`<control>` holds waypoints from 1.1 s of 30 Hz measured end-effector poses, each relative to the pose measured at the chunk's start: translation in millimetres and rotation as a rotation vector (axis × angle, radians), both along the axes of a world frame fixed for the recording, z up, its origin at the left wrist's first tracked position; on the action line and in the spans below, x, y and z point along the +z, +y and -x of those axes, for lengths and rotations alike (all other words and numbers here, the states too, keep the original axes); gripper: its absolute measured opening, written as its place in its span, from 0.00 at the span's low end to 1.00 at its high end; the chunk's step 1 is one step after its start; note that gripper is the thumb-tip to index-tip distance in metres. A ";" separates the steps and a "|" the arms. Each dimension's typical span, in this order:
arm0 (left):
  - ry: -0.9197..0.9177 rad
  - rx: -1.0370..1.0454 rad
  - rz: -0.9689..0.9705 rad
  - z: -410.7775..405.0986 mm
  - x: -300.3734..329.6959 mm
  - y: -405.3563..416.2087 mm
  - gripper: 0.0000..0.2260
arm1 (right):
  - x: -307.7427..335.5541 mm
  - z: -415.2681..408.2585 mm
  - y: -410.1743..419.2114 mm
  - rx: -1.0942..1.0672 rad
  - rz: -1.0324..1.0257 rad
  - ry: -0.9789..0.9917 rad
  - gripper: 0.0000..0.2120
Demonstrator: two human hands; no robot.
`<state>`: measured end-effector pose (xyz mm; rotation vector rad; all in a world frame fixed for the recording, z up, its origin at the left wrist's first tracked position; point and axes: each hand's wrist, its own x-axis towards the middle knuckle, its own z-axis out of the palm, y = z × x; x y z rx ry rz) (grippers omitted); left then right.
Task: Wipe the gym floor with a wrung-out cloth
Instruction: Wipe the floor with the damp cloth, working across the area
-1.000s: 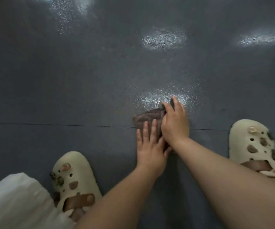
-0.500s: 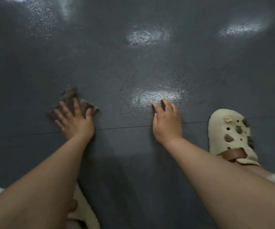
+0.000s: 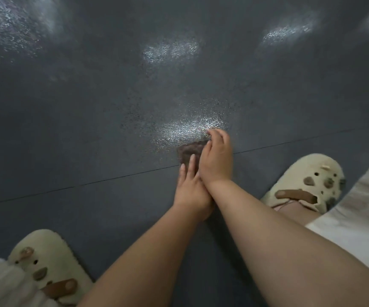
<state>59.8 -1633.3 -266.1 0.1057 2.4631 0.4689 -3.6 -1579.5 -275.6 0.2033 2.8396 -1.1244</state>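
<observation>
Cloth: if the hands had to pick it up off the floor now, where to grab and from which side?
Probably the exposed far-left edge of the cloth, from the left. It lies flat on the floor, so pinch a fold there. The left hand presses its near part, and the right hand covers its right side.

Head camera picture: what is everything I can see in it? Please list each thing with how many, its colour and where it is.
cloth: one, dark brown, bunched on the floor at centre, under both hands
floor: one, dark grey, speckled, fills the view; bright glints of light in patches
floor seam: one, thin dark line, runs across the middle, rising to the right
slippers: two, cream and fuzzy with brown straps and small charms; one at lower left, one at right
white garment: pale cloth at the right edge and the lower left corner
left hand: fingers flat on the cloth
right hand: lies over the left hand, on the cloth
</observation>
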 end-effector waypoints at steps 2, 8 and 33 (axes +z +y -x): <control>0.009 -0.042 -0.088 7.9 8.8 -11.5 0.29 | 1.5 -2.8 2.2 -0.076 -0.030 0.068 0.17; 0.204 0.379 -0.342 11.3 20.2 -55.0 0.24 | 2.8 -17.3 0.7 -0.016 -0.243 0.172 0.16; -0.142 0.011 0.452 16.8 21.6 -38.3 0.52 | -22.3 15.3 136.3 0.234 -0.661 -0.155 0.33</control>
